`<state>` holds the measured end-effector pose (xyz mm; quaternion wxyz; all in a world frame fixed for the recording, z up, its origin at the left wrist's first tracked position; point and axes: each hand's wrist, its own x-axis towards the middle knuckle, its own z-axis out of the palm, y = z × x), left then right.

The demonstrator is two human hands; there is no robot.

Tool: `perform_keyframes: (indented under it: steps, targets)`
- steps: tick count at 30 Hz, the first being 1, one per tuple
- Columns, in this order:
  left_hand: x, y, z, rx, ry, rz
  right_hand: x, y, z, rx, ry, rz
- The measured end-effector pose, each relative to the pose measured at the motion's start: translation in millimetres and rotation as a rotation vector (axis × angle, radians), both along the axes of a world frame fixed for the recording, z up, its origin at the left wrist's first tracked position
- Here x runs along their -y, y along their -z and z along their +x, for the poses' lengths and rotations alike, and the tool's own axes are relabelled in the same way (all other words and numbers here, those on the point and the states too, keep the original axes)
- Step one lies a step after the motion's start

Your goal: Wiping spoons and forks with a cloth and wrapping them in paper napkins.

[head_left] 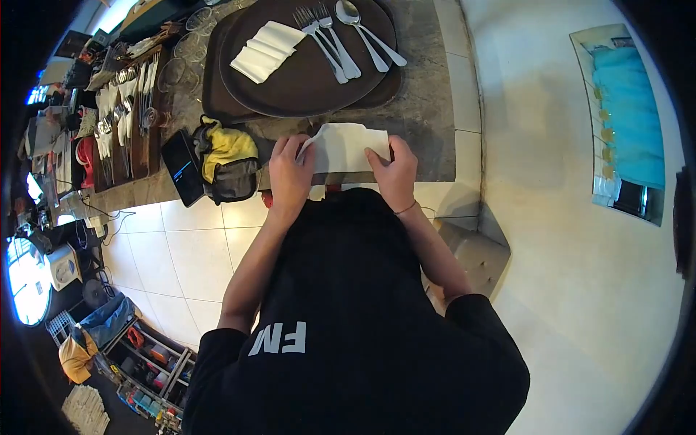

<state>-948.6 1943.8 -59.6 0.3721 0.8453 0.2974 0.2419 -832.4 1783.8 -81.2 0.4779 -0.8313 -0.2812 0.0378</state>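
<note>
My left hand (292,168) pinches the left end of a white paper napkin (345,152), whose edge is raised there. At the napkin's other end, my right hand (394,166) grips it between thumb and fingers. The napkin lies at the table's near edge. Just beyond it, an oval brown serving tray (304,100) rests on another dark tray (215,98). On the oval tray are a stack of folded white napkins (266,50), several metal forks (329,46) and metal spoons (372,41).
Left of my hands lie a yellow and grey cloth bag (231,157) and a black phone (184,167). Farther left, a wooden cutlery holder (147,147) carries wrapped cutlery, beside clear glasses (190,46). A pale wall (533,136) stands on the right.
</note>
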Motion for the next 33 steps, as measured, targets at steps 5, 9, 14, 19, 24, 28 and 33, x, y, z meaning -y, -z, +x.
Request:
perform_keyframes:
  steps: [5, 9, 14, 19, 24, 28, 33]
  targets:
    - [1.1, 7.7, -2.0, -0.094, 0.031, 0.008, -2.6, 7.0, 2.6, 0.133, -0.052, -0.011]
    - [-5.7, 14.9, -6.7, -0.001, 0.223, 0.139, -0.4, 6.4, 5.0, 0.256, -0.149, -0.044]
    - [-12.0, 12.1, -9.8, 0.007, 0.418, 0.374, 3.2, 1.1, 4.1, 0.346, -0.249, -0.059]
    - [-19.3, 8.4, -11.4, -0.011, 0.535, 0.434, 8.4, -1.5, 4.9, 0.41, -0.347, -0.087]
    - [-26.7, 11.0, -12.8, -0.046, 0.61, 0.5, 15.1, -1.0, 8.6, 0.402, -0.427, -0.137]
    - [-27.2, 10.7, -13.0, -0.073, 0.635, 0.468, 17.7, -0.1, 9.1, 0.388, -0.476, -0.178]
    - [-27.1, 8.2, -13.1, -0.076, 0.682, 0.527, 16.1, 0.4, 9.1, 0.448, -0.454, -0.133]
